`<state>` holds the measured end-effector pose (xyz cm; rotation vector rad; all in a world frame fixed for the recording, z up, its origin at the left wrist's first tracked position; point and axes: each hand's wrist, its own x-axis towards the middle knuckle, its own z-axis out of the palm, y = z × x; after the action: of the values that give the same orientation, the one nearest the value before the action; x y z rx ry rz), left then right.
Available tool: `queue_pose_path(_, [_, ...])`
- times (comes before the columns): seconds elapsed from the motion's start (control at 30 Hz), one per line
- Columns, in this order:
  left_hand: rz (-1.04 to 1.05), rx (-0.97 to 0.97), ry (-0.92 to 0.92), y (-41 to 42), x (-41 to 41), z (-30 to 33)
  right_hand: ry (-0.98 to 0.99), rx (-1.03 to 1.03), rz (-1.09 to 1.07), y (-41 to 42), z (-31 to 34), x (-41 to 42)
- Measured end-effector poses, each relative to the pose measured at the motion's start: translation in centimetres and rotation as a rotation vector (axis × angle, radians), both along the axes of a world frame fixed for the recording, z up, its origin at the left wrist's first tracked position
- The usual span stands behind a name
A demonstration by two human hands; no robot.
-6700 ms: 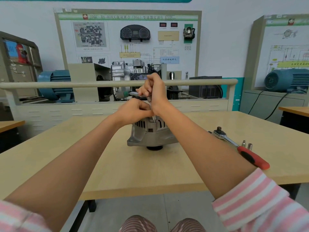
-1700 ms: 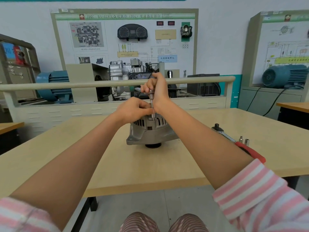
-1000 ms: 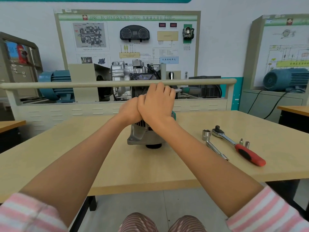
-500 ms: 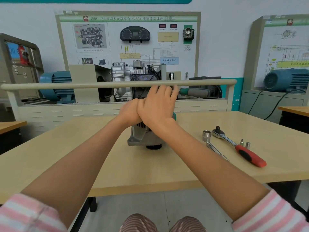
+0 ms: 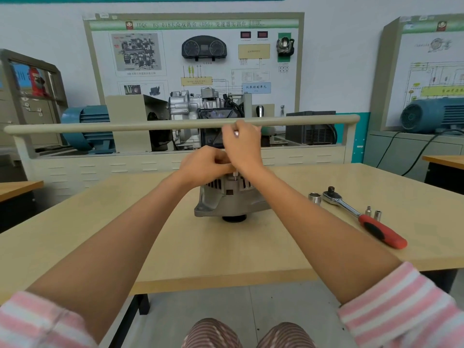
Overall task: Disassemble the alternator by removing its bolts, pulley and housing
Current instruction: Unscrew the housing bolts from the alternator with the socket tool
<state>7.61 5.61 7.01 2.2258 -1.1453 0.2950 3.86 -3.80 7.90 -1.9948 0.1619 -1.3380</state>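
Note:
The grey alternator (image 5: 226, 199) stands on the wooden table (image 5: 226, 249) with its black pulley (image 5: 234, 218) underneath. My right hand (image 5: 244, 149) is raised above it, fingers curled round the top of a slim metal driver. The driver's shaft (image 5: 235, 175) shows below my wrist and runs down into the alternator's top. Beside the shaft, my left hand (image 5: 204, 165) sits on the top of the housing with its fingers curled, thumb and fingertips closing on the shaft. My hands hide the alternator's top face.
To the right of the alternator lie a large socket (image 5: 314, 197), a ratchet with a red handle (image 5: 381, 232) and two small sockets (image 5: 373, 213). A beige rail (image 5: 150, 126) and a training stand with a gearbox stand behind the table.
Half a second ago my right hand lay flat, stretched beyond the alternator toward a green-handled tool. Now it is raised and curled round the upright driver. My left hand stayed on the housing.

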Motion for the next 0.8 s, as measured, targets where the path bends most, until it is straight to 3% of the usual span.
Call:
queue_pose_path(0.17, [-0.087, 0.004, 0.077, 0.2, 0.1, 0.2, 0.051, 0.487, 0.564, -1.1, 1.5, 0.2])
queue_pose_path(0.3, [-0.123, -0.026, 0.164, 0.4, 0.1, 0.5, 0.055, 0.674, 0.75, -1.1, 2.1, 0.8])
queue_pose_path(0.43, [-0.124, -0.069, 0.227, 0.4, 0.0, 0.6, 0.002, 0.732, 0.814, -1.0, 2.2, 0.9])
queue_pose_path(0.6, [-0.092, -0.101, 0.231, 0.1, -0.1, 0.5, -0.085, 0.534, 0.498, 0.0, 1.3, 1.0])
queue_pose_path(0.73, [-0.016, -0.083, 0.18, 0.0, 0.3, 0.4, -0.045, -0.109, -0.063, 0.6, -0.3, 0.4])
queue_pose_path(0.8, [0.038, -0.076, 0.136, -0.2, 0.4, 0.3, 0.058, -0.285, -0.415, 0.9, -1.2, 0.1])
